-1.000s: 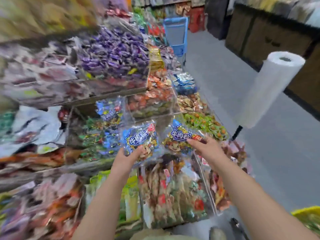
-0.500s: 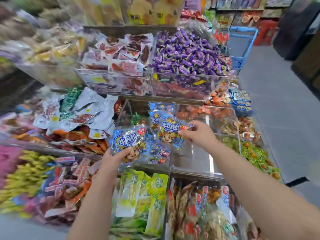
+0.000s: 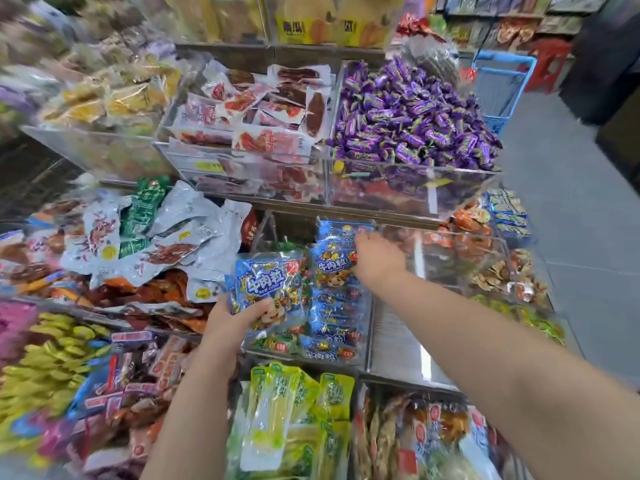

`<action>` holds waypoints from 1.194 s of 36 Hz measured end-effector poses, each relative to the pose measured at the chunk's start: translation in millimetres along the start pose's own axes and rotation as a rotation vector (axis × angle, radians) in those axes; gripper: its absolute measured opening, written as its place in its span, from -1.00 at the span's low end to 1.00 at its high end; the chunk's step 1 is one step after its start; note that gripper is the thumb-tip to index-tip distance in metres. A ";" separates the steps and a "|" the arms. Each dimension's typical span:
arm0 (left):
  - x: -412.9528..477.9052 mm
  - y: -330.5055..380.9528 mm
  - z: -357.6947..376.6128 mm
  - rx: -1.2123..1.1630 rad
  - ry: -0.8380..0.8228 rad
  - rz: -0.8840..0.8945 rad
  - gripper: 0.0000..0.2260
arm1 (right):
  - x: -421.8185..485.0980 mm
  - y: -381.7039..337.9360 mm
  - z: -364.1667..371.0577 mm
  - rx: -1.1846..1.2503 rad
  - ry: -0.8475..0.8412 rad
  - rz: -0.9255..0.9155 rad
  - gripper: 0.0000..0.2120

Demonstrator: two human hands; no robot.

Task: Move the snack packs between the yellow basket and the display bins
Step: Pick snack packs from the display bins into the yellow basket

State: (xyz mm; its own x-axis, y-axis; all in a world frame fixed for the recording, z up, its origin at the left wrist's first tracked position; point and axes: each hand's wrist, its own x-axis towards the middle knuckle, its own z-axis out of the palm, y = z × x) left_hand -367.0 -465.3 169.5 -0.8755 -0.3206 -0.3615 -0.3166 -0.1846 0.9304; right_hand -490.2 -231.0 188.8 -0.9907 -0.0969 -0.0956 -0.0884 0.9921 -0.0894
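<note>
My left hand point(image 3: 232, 318) grips a blue snack pack point(image 3: 266, 289) by its lower edge, just left of a clear display bin point(image 3: 368, 336) stacked with the same blue packs. My right hand point(image 3: 377, 259) reaches into that bin and pinches the right edge of a second blue snack pack point(image 3: 331, 270), which lies on top of the stack. The yellow basket is out of view.
Clear bins of other snacks surround this one: purple candies point(image 3: 408, 116) above, white and green pouches point(image 3: 156, 230) to the left, yellow-green packs point(image 3: 287, 410) below. An almost bare bin point(image 3: 398, 341) sits to the right. A blue cart point(image 3: 498, 84) stands in the grey aisle.
The view swung left and closer to the shelves. My right hand carried its blue pack forward into the bin of blue packs. My left hand kept hold of its pack and moved slightly right.
</note>
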 end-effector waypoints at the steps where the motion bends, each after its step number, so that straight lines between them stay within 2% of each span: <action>1: 1.3 -1.8 1.4 -0.016 0.009 0.002 -0.45 | -2.0 -3.4 3.6 -0.075 0.040 -0.008 -0.41; 3: 4.2 -6.2 3.6 -0.020 0.008 0.009 -0.42 | -4.9 -6.8 11.8 -0.140 0.106 -0.060 -0.32; 5: 7.6 -9.5 3.2 -0.011 0.011 0.009 -0.39 | -5.6 -7.0 21.7 -0.147 0.122 -0.190 -0.22; 8: 12.5 -12.3 1.8 0.028 -0.008 -0.036 -0.67 | -3.3 -9.9 33.2 -0.259 0.100 -0.394 -0.23; 9: 13.6 -12.5 1.9 0.038 -0.021 -0.044 -0.71 | -1.7 -11.1 36.7 -0.283 0.077 -0.417 -0.26; 14: 15.2 -10.9 2.0 0.062 -0.051 -0.080 -0.72 | 11.1 -10.5 39.6 -0.242 -0.027 -0.269 -0.28; 21: 11.4 -6.7 7.9 0.100 -0.129 -0.116 -0.68 | 17.8 -3.9 36.4 -0.178 -0.097 -0.295 -0.26; 23: 7.1 -2.8 11.2 0.116 -0.151 -0.137 -0.59 | 13.5 -5.1 30.0 -0.079 -0.108 -0.295 -0.24; 25: 2.2 -0.8 14.7 0.127 -0.176 -0.144 -0.55 | 3.9 -6.7 20.4 0.168 0.015 -0.307 -0.35; 27: -2.9 -1.2 18.5 0.137 -0.192 -0.137 -0.66 | -11.2 -7.9 9.2 0.472 0.169 -0.323 -0.52; 28: -5.7 -1.4 21.5 0.134 -0.199 -0.129 -0.71 | -19.3 -9.0 3.9 0.590 0.167 -0.336 -0.57; 29: -8.5 -1.9 24.1 0.133 -0.206 -0.122 -0.73 | -27.5 -10.2 -0.6 0.671 0.098 -0.349 -0.58; 31: -14.5 -2.9 30.4 0.153 -0.218 -0.118 -0.73 | -42.0 -11.6 -7.1 0.734 -0.124 -0.370 -0.47; 34: -21.8 -5.8 37.7 0.191 -0.214 -0.114 -0.70 | -52.0 -4.2 -8.0 0.598 -0.275 -0.394 -0.27; 35: -24.2 -6.8 39.7 0.206 -0.207 -0.105 -0.69 | -53.0 0.3 -8.0 0.577 -0.286 -0.387 -0.29; 37: -30.7 -7.1 43.8 0.237 -0.169 -0.098 -0.59 | -53.6 8.7 -8.7 0.603 -0.316 -0.363 -0.49; 40: -41.7 -6.8 45.0 0.306 0.029 -0.106 -0.26 | -51.9 17.0 -10.5 0.613 -0.303 -0.369 -0.87; 43: -54.1 -4.3 34.3 0.417 0.237 -0.085 -0.24 | -40.5 22.3 -17.1 0.560 -0.180 -0.346 -0.96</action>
State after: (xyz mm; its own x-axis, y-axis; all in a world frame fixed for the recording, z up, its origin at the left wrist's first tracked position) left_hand -330.8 -415.2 187.2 -0.7480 -0.5326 -0.3960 -0.5453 0.1532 0.8241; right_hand -453.8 -203.6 207.6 -0.8781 -0.4611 -0.1282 -0.2822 0.7152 -0.6394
